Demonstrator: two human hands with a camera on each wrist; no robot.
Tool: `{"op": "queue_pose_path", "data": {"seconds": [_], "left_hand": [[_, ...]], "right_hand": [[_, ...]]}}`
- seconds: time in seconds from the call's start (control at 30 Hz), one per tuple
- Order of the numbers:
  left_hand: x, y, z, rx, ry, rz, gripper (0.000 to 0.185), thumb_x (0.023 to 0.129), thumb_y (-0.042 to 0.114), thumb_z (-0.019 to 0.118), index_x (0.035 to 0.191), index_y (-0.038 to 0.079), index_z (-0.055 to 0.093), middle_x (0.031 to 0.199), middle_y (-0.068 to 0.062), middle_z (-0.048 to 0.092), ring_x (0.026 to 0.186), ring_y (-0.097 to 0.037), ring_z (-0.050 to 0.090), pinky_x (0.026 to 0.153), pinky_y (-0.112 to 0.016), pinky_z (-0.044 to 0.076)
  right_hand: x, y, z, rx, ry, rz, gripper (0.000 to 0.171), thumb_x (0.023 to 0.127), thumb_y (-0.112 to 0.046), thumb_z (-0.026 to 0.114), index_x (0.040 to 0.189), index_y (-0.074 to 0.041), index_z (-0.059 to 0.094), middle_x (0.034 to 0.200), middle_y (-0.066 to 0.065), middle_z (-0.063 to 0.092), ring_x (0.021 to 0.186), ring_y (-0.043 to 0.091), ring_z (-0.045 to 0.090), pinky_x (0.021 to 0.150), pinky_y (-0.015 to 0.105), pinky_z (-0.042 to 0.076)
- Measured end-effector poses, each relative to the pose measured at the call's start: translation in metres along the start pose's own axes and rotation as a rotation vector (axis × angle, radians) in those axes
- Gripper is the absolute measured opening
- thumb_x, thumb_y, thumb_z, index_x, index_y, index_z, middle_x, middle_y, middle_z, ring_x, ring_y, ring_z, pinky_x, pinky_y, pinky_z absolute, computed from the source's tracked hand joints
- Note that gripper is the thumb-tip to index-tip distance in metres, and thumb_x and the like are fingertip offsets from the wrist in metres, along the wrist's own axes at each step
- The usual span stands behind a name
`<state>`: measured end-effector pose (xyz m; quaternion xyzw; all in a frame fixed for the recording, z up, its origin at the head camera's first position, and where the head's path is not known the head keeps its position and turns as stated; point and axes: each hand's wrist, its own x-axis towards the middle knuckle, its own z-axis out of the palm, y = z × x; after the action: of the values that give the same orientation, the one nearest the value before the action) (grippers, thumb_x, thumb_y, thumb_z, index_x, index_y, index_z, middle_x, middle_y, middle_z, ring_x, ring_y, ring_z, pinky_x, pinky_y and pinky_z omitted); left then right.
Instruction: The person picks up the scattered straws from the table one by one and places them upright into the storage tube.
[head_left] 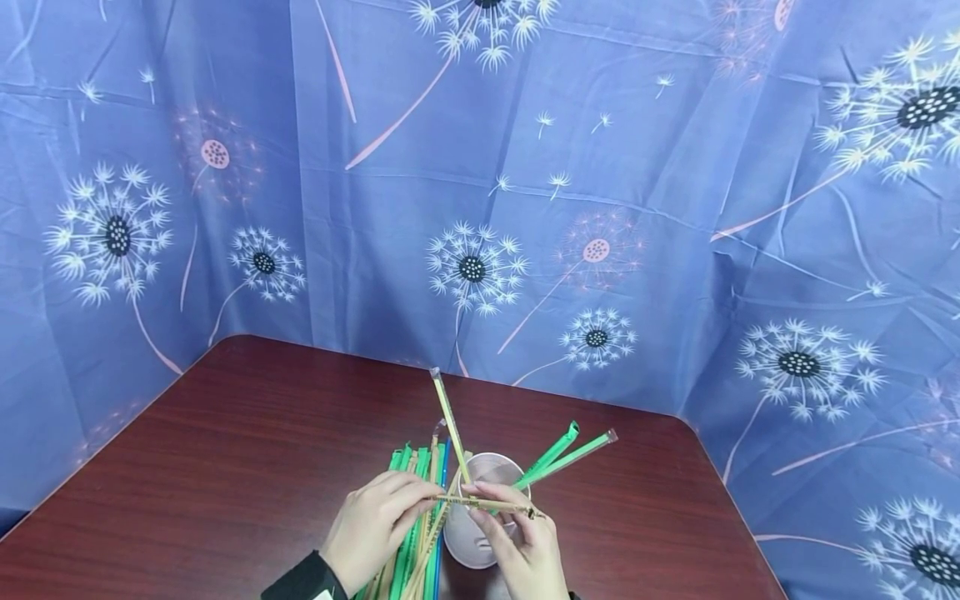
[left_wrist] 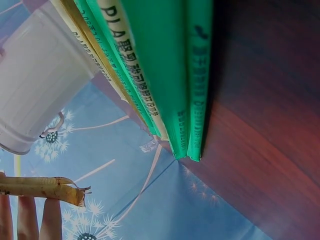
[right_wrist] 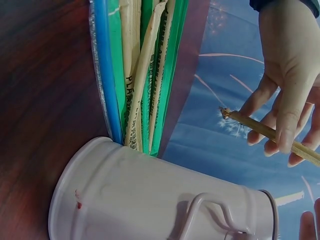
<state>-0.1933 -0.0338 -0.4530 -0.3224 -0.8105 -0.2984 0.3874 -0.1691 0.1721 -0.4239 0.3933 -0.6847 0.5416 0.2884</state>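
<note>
Green and tan paper wrappers carry the only writing we can read: "PLA" in dark capitals on one of the wrapped straws (left_wrist: 150, 65) lying in a pile on the table (head_left: 225, 467), followed by small characters too fine for us to make out.

We see both hands raised just above the white metal cup (head_left: 480, 521) — holding one tan-wrapped straw (head_left: 480, 503) level between them. The left hand (head_left: 375, 521) pinches its left end with curled fingertips, thumb under and fingers over (the right wrist view shows this plainly). The right hand (head_left: 521, 546) has its fingers closed on the other end, where the wrapper is torn and frayed.

The cup stands on the dark wood table just right of the pile, touching it, with a thin wire handle on its side. Three more straws stand in it — a yellowish one leaning up and left, two green ones slanting right. Behind the table hangs a blue cloth (head_left: 675, 208) printed with dandelion heads.
</note>
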Motion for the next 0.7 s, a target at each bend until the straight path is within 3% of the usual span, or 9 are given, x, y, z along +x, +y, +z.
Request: {"op": "queue_pose_path", "data": {"seconds": [0.17, 0.3, 0.57, 0.7], "left_hand": [[0.000, 0.000, 0.000, -0.005, 0.001, 0.013, 0.013, 0.090, 0.025, 0.070, 0.102, 0.026, 0.073, 0.092, 0.015, 0.069, 0.084, -0.003, 0.065, 0.065, -0.019, 0.052], [0.000, 0.001, -0.001, -0.016, 0.008, 0.014, 0.015, 0.088, 0.022, 0.073, 0.102, 0.026, 0.073, 0.092, 0.015, 0.069, 0.083, -0.003, 0.065, 0.065, -0.018, 0.052], [0.002, 0.004, 0.001, -0.036, -0.014, -0.041, 0.025, 0.078, 0.016, 0.081, 0.100, 0.026, 0.073, 0.092, 0.017, 0.070, 0.082, 0.000, 0.063, 0.063, -0.013, 0.047], [0.002, 0.005, 0.000, -0.012, -0.056, -0.130, 0.024, 0.079, 0.021, 0.081, 0.100, 0.026, 0.073, 0.095, 0.015, 0.071, 0.088, -0.003, 0.065, 0.068, -0.018, 0.052]], "right_hand": [[0.000, 0.007, -0.001, -0.015, 0.009, -0.117, 0.041, 0.078, 0.024, 0.062, 0.116, 0.007, 0.062, 0.108, 0.015, 0.072, 0.107, 0.011, 0.067, 0.085, 0.020, 0.053], [0.000, 0.009, 0.000, -0.025, 0.029, -0.141, 0.038, 0.078, 0.024, 0.062, 0.112, 0.009, 0.063, 0.105, 0.017, 0.072, 0.106, 0.012, 0.067, 0.089, 0.019, 0.052], [0.000, 0.003, 0.002, -0.028, 0.120, -0.058, 0.040, 0.075, 0.032, 0.056, 0.110, 0.013, 0.059, 0.104, 0.014, 0.073, 0.105, 0.007, 0.067, 0.088, 0.018, 0.052], [0.000, -0.002, 0.000, -0.041, 0.194, -0.005, 0.037, 0.077, 0.033, 0.053, 0.111, 0.017, 0.056, 0.107, 0.004, 0.073, 0.093, 0.001, 0.067, 0.074, 0.017, 0.054]]}}
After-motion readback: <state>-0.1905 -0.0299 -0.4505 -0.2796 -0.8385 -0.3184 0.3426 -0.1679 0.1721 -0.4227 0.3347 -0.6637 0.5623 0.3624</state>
